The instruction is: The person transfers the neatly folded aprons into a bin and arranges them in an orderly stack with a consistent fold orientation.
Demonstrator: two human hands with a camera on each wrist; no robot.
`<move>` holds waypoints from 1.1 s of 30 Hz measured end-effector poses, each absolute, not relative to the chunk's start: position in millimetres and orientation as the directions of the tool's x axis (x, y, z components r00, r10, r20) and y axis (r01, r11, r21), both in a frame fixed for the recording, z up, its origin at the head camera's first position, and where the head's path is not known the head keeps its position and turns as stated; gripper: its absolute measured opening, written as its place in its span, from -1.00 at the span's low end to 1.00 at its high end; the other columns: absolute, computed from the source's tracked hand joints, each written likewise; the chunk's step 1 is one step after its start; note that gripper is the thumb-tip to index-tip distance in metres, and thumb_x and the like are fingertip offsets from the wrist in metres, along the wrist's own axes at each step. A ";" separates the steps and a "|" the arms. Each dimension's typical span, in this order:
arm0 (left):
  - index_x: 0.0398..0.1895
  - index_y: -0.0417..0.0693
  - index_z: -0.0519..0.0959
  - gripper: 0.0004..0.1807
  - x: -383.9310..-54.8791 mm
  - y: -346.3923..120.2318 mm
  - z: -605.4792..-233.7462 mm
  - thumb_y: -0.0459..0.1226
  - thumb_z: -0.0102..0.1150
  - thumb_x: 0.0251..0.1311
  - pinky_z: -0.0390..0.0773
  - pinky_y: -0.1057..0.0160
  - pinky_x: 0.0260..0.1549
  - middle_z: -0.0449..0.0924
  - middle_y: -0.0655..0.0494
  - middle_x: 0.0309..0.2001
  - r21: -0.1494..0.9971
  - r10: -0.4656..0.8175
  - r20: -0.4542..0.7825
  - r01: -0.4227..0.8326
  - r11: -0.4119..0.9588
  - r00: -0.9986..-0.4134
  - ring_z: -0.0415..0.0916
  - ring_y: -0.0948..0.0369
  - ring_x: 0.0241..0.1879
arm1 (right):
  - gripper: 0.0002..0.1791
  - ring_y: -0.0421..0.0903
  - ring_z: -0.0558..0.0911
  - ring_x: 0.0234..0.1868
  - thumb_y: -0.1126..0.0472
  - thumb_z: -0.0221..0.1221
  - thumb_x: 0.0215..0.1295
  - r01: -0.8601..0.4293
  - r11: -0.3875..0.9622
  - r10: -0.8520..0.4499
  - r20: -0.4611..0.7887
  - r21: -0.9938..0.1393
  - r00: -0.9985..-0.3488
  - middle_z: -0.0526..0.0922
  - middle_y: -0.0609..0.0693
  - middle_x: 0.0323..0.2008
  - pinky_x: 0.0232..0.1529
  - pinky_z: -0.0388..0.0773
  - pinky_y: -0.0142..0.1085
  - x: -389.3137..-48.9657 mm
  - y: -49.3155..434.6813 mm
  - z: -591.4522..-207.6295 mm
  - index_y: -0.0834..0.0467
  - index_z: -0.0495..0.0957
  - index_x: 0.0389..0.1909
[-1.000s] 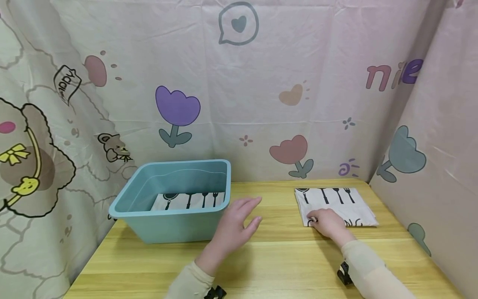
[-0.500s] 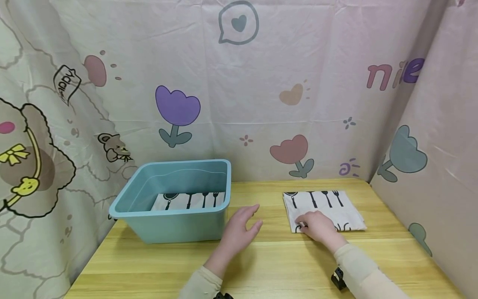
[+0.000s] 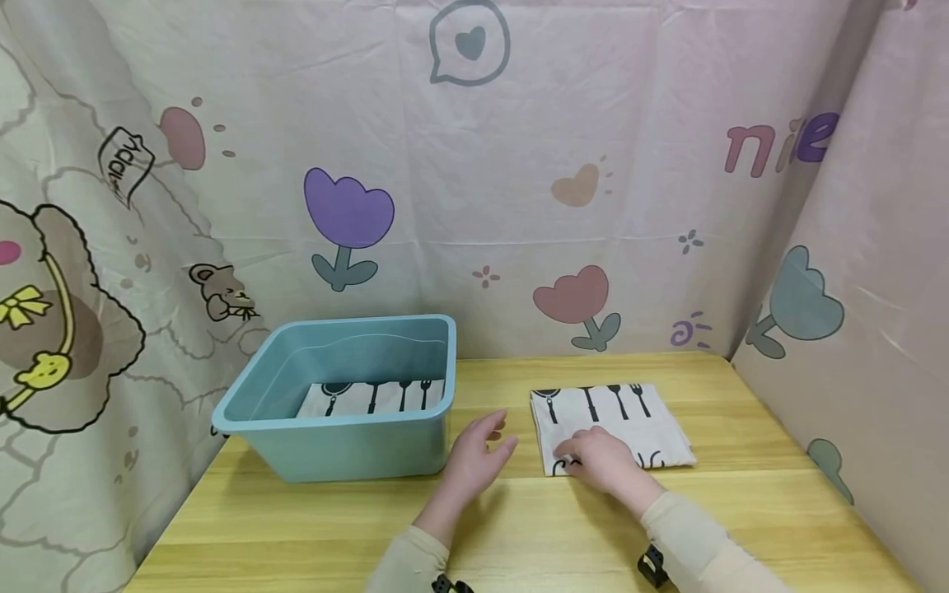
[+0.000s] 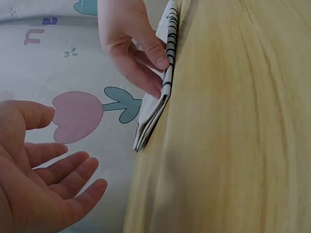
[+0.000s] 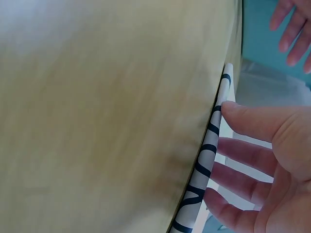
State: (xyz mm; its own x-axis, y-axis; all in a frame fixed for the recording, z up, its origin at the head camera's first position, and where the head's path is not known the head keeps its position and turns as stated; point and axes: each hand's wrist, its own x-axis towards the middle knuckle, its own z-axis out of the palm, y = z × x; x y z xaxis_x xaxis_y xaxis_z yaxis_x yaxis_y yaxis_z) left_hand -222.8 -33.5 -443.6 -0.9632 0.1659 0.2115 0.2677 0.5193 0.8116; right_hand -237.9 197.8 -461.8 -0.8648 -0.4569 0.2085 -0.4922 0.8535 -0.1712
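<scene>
A folded white cloth [image 3: 615, 428] printed with black kitchen utensils lies flat on the wooden table, right of centre. On its near left part rests my right hand [image 3: 602, 459], fingertips pressing the top layer. In the right wrist view the thumb [image 5: 238, 116] touches the cloth's folded edge [image 5: 206, 150], and the fingers stay fairly straight. My left hand [image 3: 474, 458] hovers between the cloth and a blue-green plastic bin [image 3: 348, 453], its fingers loosely bent around nothing. The left wrist view shows the cloth's stacked layers [image 4: 150, 121] at the corner.
Inside the bin lies another white cloth [image 3: 385, 397] with the same utensil print, partly hidden by the front wall. A patterned curtain [image 3: 474, 165] hangs behind the table [image 3: 549, 535] and along both sides.
My right hand has slid the folded cloth leftward and slightly nearer across the table. The left hand has shifted a little right and nearer. The bin has stayed in place.
</scene>
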 end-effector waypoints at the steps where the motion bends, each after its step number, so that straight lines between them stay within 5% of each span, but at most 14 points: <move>1: 0.33 -0.16 0.44 -0.44 -223.1 -33.4 -445.1 -0.10 0.19 0.35 0.55 -0.02 0.04 0.53 -0.10 0.17 0.818 0.159 0.201 0.255 0.515 -0.966 0.53 -0.03 0.08 | -0.74 -0.02 0.58 -0.28 0.27 0.43 0.04 -0.504 0.848 -0.468 0.215 -0.166 -0.857 0.67 -0.08 -0.33 -0.24 0.57 -0.11 -236.9 195.8 -462.1 0.02 0.75 -0.19; 15: 0.31 -0.25 0.44 -0.44 -223.9 -34.1 -455.2 -0.14 0.22 0.33 0.56 -0.06 0.02 0.55 -0.16 0.15 0.862 0.084 0.127 0.152 0.483 -0.988 0.54 -0.07 0.06 | -0.72 -0.07 0.55 -0.33 0.28 0.43 -0.03 -0.609 0.779 -0.558 0.280 -0.146 -0.781 0.67 -0.10 -0.35 -0.34 0.53 -0.22 -223.3 171.3 -461.6 0.00 0.76 -0.23; 23: 0.31 -0.27 0.43 -0.43 -226.6 -38.6 -459.0 -0.16 0.22 0.33 0.55 -0.06 0.03 0.54 -0.18 0.15 0.870 0.067 0.100 0.120 0.478 -0.993 0.53 -0.08 0.07 | -0.74 -0.09 0.59 -0.29 0.25 0.43 0.00 -0.666 0.729 -0.612 0.287 -0.159 -0.737 0.70 -0.11 -0.30 -0.23 0.54 -0.21 -223.2 168.6 -460.9 0.03 0.75 -0.22; 27: 0.32 -0.28 0.41 -0.42 -228.3 -36.9 -460.2 -0.16 0.22 0.32 0.54 -0.08 0.04 0.53 -0.20 0.16 0.877 0.056 0.078 0.096 0.471 -0.995 0.52 -0.09 0.08 | -0.75 -0.11 0.64 -0.21 0.23 0.38 0.13 -0.696 0.675 -0.637 0.282 -0.247 -0.718 0.73 -0.07 -0.21 -0.10 0.56 -0.17 -224.9 176.6 -459.3 0.09 0.72 -0.13; 33: 0.35 -0.25 0.39 -0.39 -230.6 -30.4 -462.5 -0.11 0.20 0.33 0.48 -0.11 0.12 0.50 -0.19 0.21 0.886 0.025 0.017 0.027 0.463 -1.000 0.48 -0.12 0.15 | -0.70 -0.08 0.68 -0.16 0.24 0.27 0.29 -0.619 0.613 -0.582 0.248 -0.492 -0.774 0.71 0.05 -0.08 -0.09 0.63 -0.19 -225.5 196.9 -457.3 0.22 0.65 0.03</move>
State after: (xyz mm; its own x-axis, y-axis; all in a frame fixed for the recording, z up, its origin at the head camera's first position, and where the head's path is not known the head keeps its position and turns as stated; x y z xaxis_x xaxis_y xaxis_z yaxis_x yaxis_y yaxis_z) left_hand -230.6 -30.4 -462.5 -0.9995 0.0254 0.0174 0.0272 0.4630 0.8860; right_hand -225.5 196.9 -457.3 -0.7742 -0.5822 0.2483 -0.6185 0.6126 -0.4921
